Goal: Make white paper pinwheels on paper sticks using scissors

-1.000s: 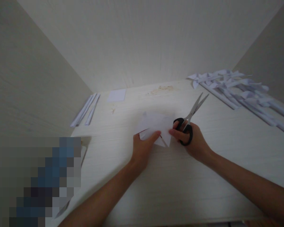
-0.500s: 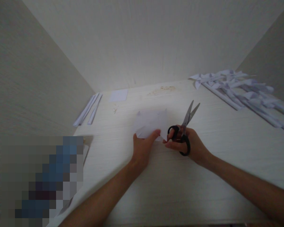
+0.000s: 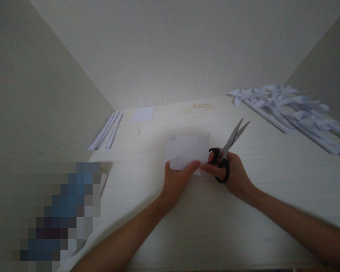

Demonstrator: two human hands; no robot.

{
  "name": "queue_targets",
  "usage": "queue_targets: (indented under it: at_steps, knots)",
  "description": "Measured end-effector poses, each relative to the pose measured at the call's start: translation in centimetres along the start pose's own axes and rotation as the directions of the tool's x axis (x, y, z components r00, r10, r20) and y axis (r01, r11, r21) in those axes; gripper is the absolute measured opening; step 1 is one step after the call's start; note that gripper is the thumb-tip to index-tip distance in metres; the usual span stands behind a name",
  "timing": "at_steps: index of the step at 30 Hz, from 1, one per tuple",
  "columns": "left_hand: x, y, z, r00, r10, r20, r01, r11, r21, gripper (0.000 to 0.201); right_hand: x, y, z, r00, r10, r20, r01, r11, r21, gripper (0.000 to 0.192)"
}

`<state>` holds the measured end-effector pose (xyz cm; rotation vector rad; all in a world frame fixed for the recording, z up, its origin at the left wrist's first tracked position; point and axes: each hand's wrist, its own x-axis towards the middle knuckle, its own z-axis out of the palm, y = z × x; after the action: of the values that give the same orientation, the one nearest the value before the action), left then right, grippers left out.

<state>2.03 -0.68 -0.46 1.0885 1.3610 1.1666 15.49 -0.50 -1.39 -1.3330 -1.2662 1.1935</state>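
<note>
A white sheet of paper, with flaps at its near edge, is pinched by my left hand, the thumb pressed on top. Black-handled scissors hang on the fingers of my right hand. Their blades point away and to the right, slightly apart, clear of the paper. The thumb and fingertips of my right hand meet close to the sheet's near right corner; whether they touch it I cannot tell.
Rolled paper sticks lie at the left. Behind them, near the back wall, is a small white sheet. Folded paper pinwheels on sticks are piled at the right. Light brown marks show at the back of the table.
The paper and my left hand have shifted a little to the right. A diagonal flap now lies across the sheet. The scissors have tilted further right.
</note>
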Motion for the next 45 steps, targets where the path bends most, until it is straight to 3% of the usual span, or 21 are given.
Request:
queue_targets:
  at_steps: [3, 6, 9, 11, 14, 16, 20, 25, 32, 45]
  knots:
    - [-0.1, 0.1, 0.1, 0.999, -0.033, 0.005, 0.033, 0.999, 0.009, 0.019, 0.0, 0.2, 0.1, 1.000, -0.009, -0.015, 0.009, 1.000, 0.015, 0.034]
    - [0.0, 0.1, 0.1, 0.997, -0.051, -0.062, 0.049, 0.998, -0.036, 0.014, 0.1, 0.3, -0.2, 1.000, -0.006, 0.023, 0.006, 1.000, 0.017, 0.032]
    - [0.8, 0.3, -0.3, 0.992, -0.026, -0.120, 0.005, 0.985, -0.170, 0.008, 0.2, 0.1, -0.8, 0.985, -0.027, 0.171, 0.025, 1.000, 0.012, 0.038]
    - [1.5, 0.5, -0.8, 0.993, -0.008, -0.117, -0.025, 0.960, -0.278, 0.005, 0.2, -0.2, -1.2, 0.951, -0.033, 0.307, 0.044, 0.999, -0.028, 0.047]
    - [2.5, 0.8, -1.6, 0.993, 0.030, -0.116, -0.076, 0.905, -0.419, 0.009, 0.0, -0.6, -1.6, 0.887, 0.036, 0.461, 0.060, 0.979, -0.192, 0.049]
    - [2.8, 1.0, -1.9, 0.991, 0.052, -0.127, -0.106, 0.877, -0.469, 0.013, -0.2, -0.7, -1.5, 0.858, 0.101, 0.504, 0.048, 0.961, -0.274, 0.047]
    - [2.9, 1.1, -2.0, 0.991, 0.044, -0.127, -0.103, 0.856, -0.507, 0.013, -0.6, -0.4, -1.2, 0.846, 0.184, 0.501, 0.034, 0.918, -0.395, 0.046]
    - [2.6, 1.0, -1.6, 0.993, 0.021, -0.113, -0.077, 0.850, -0.522, 0.016, -0.7, -0.2, -1.0, 0.854, 0.187, 0.485, 0.094, 0.862, -0.498, 0.044]
    - [2.4, 1.0, -1.4, 0.997, 0.016, -0.081, -0.058, 0.838, -0.543, 0.022, -0.8, -0.6, -0.9, 0.862, 0.192, 0.469, 0.103, 0.840, -0.532, 0.045]
    - [2.6, 1.1, -1.7, 0.994, -0.054, -0.098, -0.006, 0.851, -0.526, 0.013, -0.7, -0.4, -0.8, 0.867, 0.181, 0.465, 0.108, 0.842, -0.529, 0.044]
